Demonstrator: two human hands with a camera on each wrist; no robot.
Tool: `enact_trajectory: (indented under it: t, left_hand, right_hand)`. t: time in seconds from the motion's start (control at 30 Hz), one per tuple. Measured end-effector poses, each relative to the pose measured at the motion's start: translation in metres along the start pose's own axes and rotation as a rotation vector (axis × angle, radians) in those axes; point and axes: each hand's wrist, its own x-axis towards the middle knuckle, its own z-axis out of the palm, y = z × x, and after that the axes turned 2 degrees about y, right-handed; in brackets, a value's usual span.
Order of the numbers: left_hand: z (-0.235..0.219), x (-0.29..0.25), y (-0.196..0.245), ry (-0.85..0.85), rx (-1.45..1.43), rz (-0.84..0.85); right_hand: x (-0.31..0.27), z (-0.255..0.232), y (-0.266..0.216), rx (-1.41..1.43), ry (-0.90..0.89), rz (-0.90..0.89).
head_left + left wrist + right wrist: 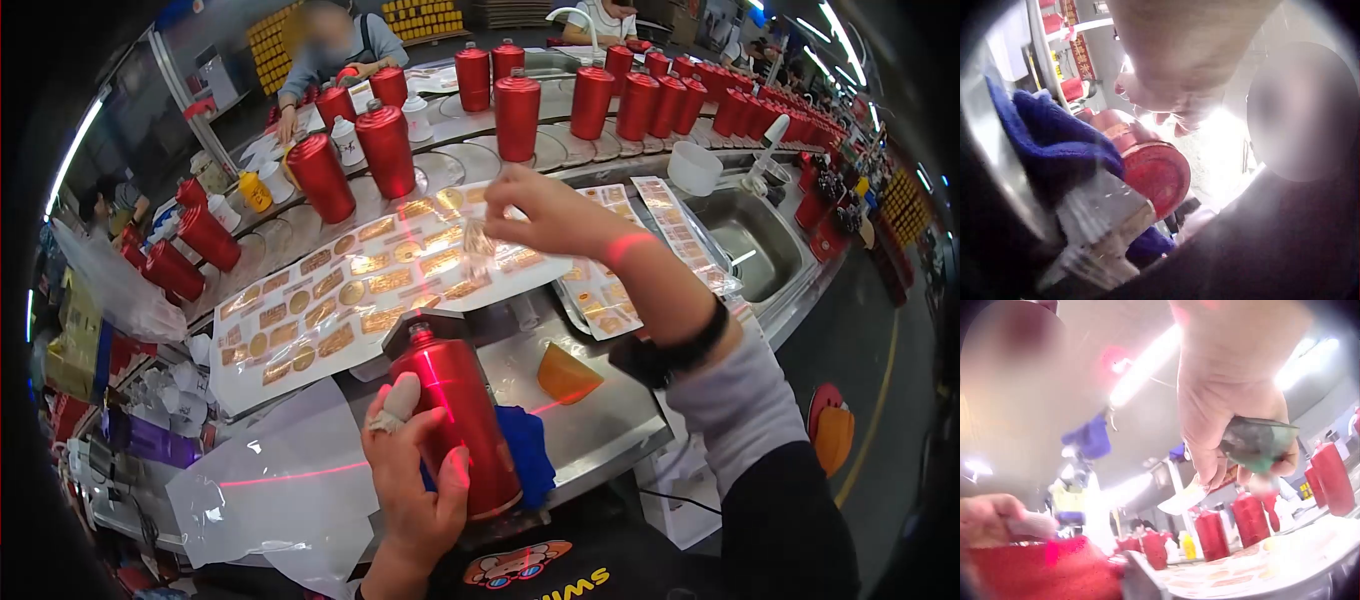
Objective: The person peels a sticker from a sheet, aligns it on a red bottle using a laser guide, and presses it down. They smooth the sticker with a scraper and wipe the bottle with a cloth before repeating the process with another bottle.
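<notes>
My left hand (415,480), one finger wrapped in white, holds a red bottle (465,420) that lies tilted, its neck at a dark angular block (428,328). In the left wrist view, the hand (1179,56) is above the bottle's round base (1159,178). Raised over the sticker sheet (300,310), my right hand (560,215) pinches a blurred clear piece (478,245). The right wrist view shows a pale piece (1182,500) at its fingertips and a greenish translucent object (1260,444) within its curled fingers.
Blue cloth (527,455) lies beside the bottle, an orange piece (568,374) to its right. Several red bottles (517,115) line the conveyor behind the sheets. A sink (750,240) is at right, plastic film (270,490) at left. People sit across the line.
</notes>
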Motion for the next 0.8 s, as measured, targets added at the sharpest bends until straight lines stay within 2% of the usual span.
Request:
enact_trajectory:
  t: [0.03,0.1,0.2,0.23,0.27,0.33,0.43,0.57,0.7,0.8]
  left_hand:
    - [-0.002,-0.007,-0.003,0.005,-0.013,-0.028]
    - [-0.005,-0.025,-0.014,-0.009,-0.038,-0.083]
    - [-0.015,-0.042,-0.021,-0.101,-0.008,-0.101]
    - [-0.019,-0.048,-0.026,-0.164,-0.019,-0.089]
    - [-0.022,-0.053,-0.030,-0.212,0.005,-0.049]
    - [-0.026,-0.058,-0.026,-0.328,0.030,-0.117]
    - [-0.014,-0.066,-0.030,-0.335,0.176,-0.050]
    - [-0.005,-0.066,-0.037,-0.264,0.165,-0.027]
    - [-0.006,-0.065,-0.031,-0.226,0.226,0.016]
    - [-0.002,-0.065,-0.028,-0.164,0.214,0.041]
  right_hand:
    - [0.031,0.018,0.025,-0.064,-0.050,0.084]
    - [0.079,0.050,0.045,-0.375,-0.277,0.147]
    - [0.092,0.101,0.062,-0.645,-0.379,0.316]
    - [0.093,0.110,0.065,-0.634,-0.316,0.342]
    - [0.094,0.114,0.070,-0.672,-0.330,0.305]
    - [0.088,0.100,0.056,-0.749,-0.365,0.234]
    - [0.062,0.071,0.020,-0.546,-0.119,0.056]
    - [0.010,0.026,-0.045,-0.232,-0.058,-0.165]
    - [-0.026,-0.009,-0.111,0.051,-0.210,-0.229]
    - [-0.040,0.002,-0.123,0.104,-0.314,-0.219]
